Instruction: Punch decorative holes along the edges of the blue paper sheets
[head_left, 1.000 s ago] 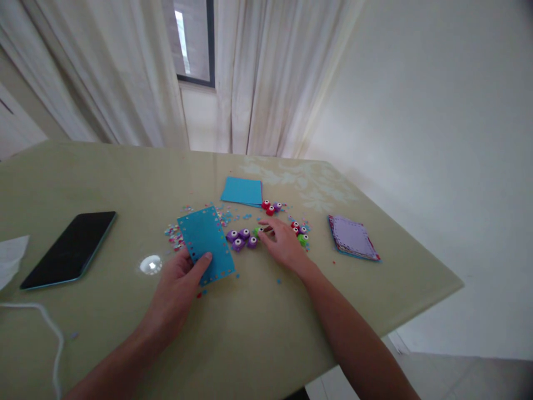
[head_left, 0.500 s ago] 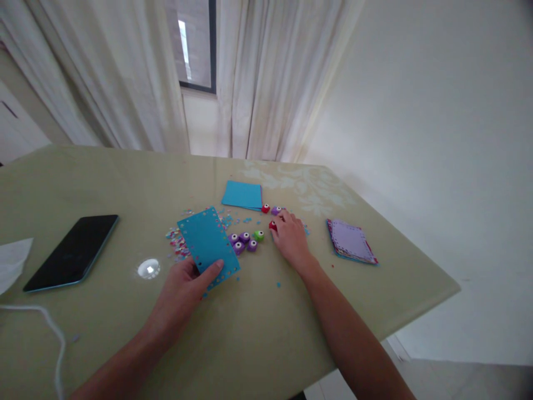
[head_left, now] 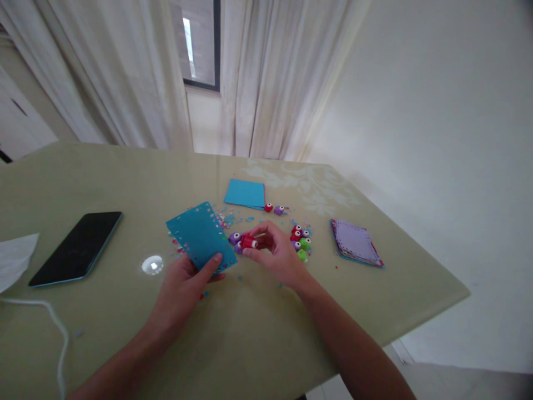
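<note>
My left hand [head_left: 194, 278] grips a blue paper card [head_left: 202, 236] by its lower edge, thumb on top. Small cut-out holes run along the card's borders. Just right of the card, the fingers of my right hand [head_left: 277, 253] are closed around a small red paper punch [head_left: 249, 242] with a white end. Purple paper punches [head_left: 235, 239] sit between the card and that red one, partly hidden. Beyond my right hand stands a cluster of red, purple and green paper punches [head_left: 300, 239]. Colourful paper bits [head_left: 225, 218] are scattered behind and beneath the card.
A stack of blue cards [head_left: 245, 193] lies at the back, beside a red punch [head_left: 268, 207] and a purple punch [head_left: 279, 210]. To the right is a pile of edge-punched cards [head_left: 356, 241]. A black tablet [head_left: 77, 249], white paper [head_left: 16, 258] and white cable [head_left: 58, 322] are at left.
My right hand has come left and nearer with a red paper punch, which it took from the cluster. The blue card has shifted slightly left and tilted.
</note>
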The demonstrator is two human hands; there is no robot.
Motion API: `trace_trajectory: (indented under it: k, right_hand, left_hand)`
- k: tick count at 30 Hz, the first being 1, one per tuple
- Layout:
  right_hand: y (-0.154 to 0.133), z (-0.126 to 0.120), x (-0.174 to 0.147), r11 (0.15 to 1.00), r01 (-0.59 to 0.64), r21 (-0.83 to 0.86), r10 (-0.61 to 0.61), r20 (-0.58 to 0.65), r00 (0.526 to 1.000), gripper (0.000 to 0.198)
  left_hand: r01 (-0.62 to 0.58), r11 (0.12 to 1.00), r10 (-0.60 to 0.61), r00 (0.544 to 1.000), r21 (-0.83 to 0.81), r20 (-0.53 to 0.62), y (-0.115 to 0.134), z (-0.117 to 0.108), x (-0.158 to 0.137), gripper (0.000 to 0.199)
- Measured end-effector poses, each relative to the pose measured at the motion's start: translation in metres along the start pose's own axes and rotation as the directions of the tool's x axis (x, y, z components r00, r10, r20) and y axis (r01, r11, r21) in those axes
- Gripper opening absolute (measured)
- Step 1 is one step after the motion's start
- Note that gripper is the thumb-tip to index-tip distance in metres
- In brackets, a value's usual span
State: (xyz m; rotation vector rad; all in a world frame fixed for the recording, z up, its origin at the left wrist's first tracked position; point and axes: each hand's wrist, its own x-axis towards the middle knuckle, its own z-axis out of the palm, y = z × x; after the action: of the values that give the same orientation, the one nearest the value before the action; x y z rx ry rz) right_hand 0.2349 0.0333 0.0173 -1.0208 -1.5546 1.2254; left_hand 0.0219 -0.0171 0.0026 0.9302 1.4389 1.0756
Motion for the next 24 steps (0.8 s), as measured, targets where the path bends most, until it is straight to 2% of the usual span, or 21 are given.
trace_trajectory:
  k: [5,11,16,20,24]
  right_hand:
    - [0.002,0.013,-0.006,0.999,0.023,-0.028,-0.022,0.04,0.999,0.036]
    - [0.0,0.011,-0.005,0.992,0.064,-0.111,-0.056,0.072,0.996,0.029]
    - [-0.003,0.008,-0.005,0.97,0.157,-0.185,-0.135,0.123,0.983,0.02]
    - [0.003,0.009,-0.004,0.966,0.213,-0.148,-0.196,0.126,0.973,0.02]
    - [0.009,0.012,-0.004,0.978,0.195,-0.071,-0.188,0.104,0.977,0.024]
  left_hand:
    - [-0.043,0.996,0.043,0.999,0.076,0.001,0.005,-0.002,-0.003,0.044]
    - [-0.099,0.984,0.101,0.995,0.147,-0.004,0.005,-0.001,-0.003,0.037]
    - [-0.138,0.969,0.143,0.99,0.205,-0.012,0.001,-0.004,-0.002,0.039]
    - [-0.156,0.958,0.16,0.987,0.24,0.0,0.0,-0.004,0.0,0.039]
    - [-0.163,0.962,0.162,0.987,0.219,0.023,0.002,-0.001,0.001,0.039]
